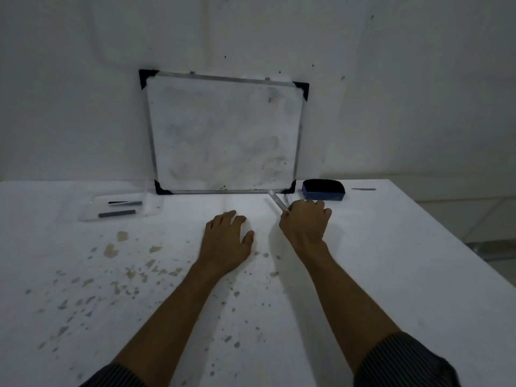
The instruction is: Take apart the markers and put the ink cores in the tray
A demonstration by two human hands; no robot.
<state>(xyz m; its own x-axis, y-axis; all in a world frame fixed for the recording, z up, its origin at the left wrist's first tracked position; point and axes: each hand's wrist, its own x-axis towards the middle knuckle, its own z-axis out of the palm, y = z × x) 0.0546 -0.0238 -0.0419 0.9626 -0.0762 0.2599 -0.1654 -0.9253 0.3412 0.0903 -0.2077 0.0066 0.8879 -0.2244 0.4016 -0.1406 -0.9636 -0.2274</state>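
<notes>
Progress: partly done, judging by the tray [83, 210] at the far left of the table [391, 275], which holds two dark ink cores [117, 213]. One lies toward the near wall, the other [125, 203] just behind it; both rest flat and roughly parallel.

Your right hand [304, 222] is closed around a marker [277, 201], whose pale barrel points up and away toward the whiteboard [223, 135] leaning on the wall. You cannot tell from this view whether its cap or end plug is already off.

Your left hand [227, 237] lies open, palm down on the table, gripping nothing, just beside the right hand.

An eraser [324, 189] sits right of the whiteboard. A thin dark piece [363, 189] lies beyond it; what it is cannot be told.

Remaining, as a judgement: open the held marker, draw out its core, and carry it across to the tray. No other whole markers are visible, so this may be the last one.
</notes>
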